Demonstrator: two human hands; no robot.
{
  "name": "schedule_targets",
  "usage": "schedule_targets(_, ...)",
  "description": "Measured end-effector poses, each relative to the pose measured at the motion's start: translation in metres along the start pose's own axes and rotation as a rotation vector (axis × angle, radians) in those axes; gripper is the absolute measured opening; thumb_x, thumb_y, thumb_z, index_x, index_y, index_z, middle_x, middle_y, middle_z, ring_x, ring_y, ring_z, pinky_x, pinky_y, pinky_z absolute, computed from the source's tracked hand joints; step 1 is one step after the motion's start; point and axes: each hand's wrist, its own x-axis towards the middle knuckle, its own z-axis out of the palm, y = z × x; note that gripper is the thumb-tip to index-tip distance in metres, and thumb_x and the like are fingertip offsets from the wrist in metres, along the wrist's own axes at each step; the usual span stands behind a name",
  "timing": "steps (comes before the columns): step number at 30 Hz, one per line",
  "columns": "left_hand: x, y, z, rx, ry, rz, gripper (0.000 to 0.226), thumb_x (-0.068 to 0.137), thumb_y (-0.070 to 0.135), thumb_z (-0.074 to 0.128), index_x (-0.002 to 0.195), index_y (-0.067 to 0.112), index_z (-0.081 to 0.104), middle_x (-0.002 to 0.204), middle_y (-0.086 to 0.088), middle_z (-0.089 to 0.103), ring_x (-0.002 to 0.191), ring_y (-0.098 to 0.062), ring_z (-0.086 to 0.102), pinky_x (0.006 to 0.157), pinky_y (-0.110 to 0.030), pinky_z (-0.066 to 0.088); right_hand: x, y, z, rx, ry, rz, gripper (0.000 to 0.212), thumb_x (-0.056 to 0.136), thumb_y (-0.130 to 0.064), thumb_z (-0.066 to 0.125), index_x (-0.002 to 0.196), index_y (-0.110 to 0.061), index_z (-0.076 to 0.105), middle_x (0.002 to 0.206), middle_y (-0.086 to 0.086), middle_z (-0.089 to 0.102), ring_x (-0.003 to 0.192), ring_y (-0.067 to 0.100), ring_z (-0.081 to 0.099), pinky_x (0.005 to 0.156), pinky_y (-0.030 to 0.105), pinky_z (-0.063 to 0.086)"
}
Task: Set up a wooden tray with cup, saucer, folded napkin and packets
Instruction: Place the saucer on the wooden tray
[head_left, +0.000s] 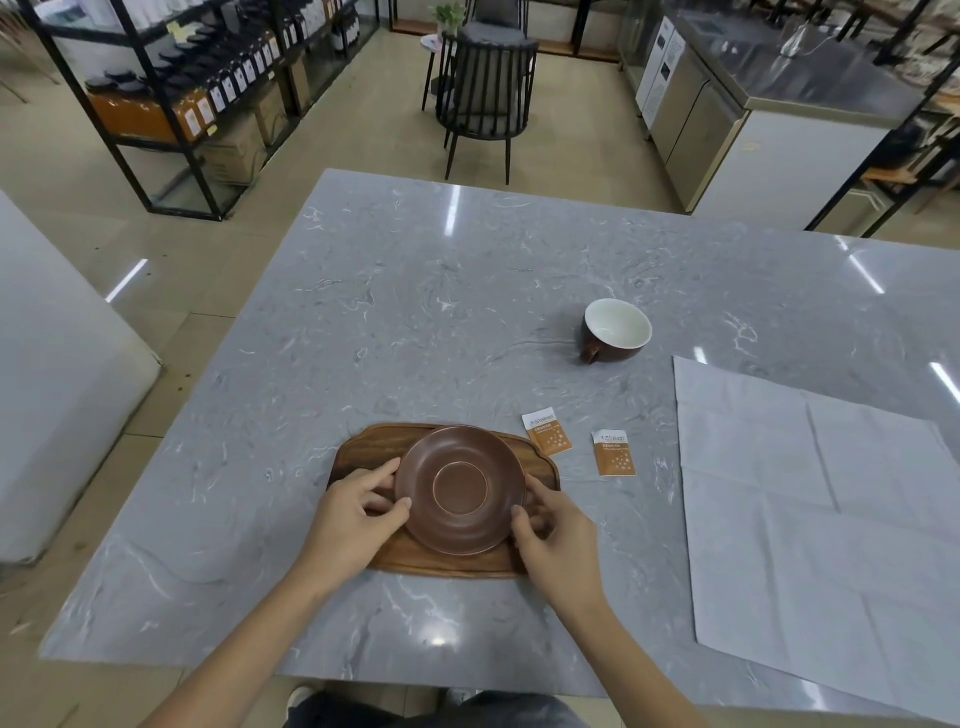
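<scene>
We see a matte brown saucer (460, 488) with a thin pale ring round its centre, on a darker, grained brown wooden tray (363, 454). The cup (616, 331) is dark brown outside and creamy white inside. Two packets (546, 432) (614, 452) are orange with white tops and a scatter of white dots. The napkin (821, 514) is plain pale grey-white. The table (415, 312) is grey with white marble veining.

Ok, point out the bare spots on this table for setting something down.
Widest free stretch: the grey marble table beyond the wooden tray and left of the brown cup. Also free: left of the tray. Crowded: between tray and unfolded grey napkin, where two orange packets lie.
</scene>
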Motion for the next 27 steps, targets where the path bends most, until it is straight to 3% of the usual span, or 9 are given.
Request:
schedule_targets(6,0.0001,0.0005,0.0006,-0.004,0.01,0.007,0.059,0.087,0.013,0.077,0.141,0.025,0.057,0.107,0.008,0.069,0.089,-0.005,0.073,0.074,-0.005,0.052,-0.0025,-0.0048,0.0003,0.003,0.009,0.007,0.043,0.092,-0.014,0.069,0.134,-0.025,0.067,0.078,-0.009,0.07,0.075,0.002,0.069,0.066,0.006,0.05)
schedule_targets(14,0.0011,0.001,-0.0035,-0.009,-0.002,-0.011,0.059,0.087,0.013,0.077,0.141,0.024,0.057,0.108,0.008,0.07,0.087,-0.01,0.075,0.078,-0.017,0.057,-0.0027,-0.0088,0.0036,0.031,0.02,0.03,0.043,0.091,-0.015,0.069,0.132,-0.027,0.068,0.074,-0.008,0.068,0.072,0.002,0.068,0.065,0.006,0.05)
schedule_targets(20,-0.0029,-0.0012,-0.0016,-0.079,-0.019,-0.006,0.06,0.086,0.009,0.078,0.141,0.022,0.057,0.107,0.003,0.07,0.086,-0.012,0.075,0.086,-0.038,0.063,-0.0008,-0.0046,0.0048,0.042,0.041,0.047,0.041,0.089,-0.018,0.069,0.129,-0.031,0.07,0.068,-0.007,0.066,0.071,0.007,0.068,0.065,0.009,0.051)
schedule_targets(27,-0.0027,-0.0043,-0.0004,-0.095,-0.026,-0.016,0.061,0.086,0.012,0.079,0.142,0.023,0.056,0.111,0.005,0.071,0.087,-0.013,0.076,0.085,-0.035,0.063,-0.0009,-0.0022,0.0061,0.051,0.05,0.042,0.041,0.089,-0.021,0.07,0.127,-0.035,0.07,0.071,-0.018,0.067,0.07,0.006,0.068,0.065,0.009,0.051)
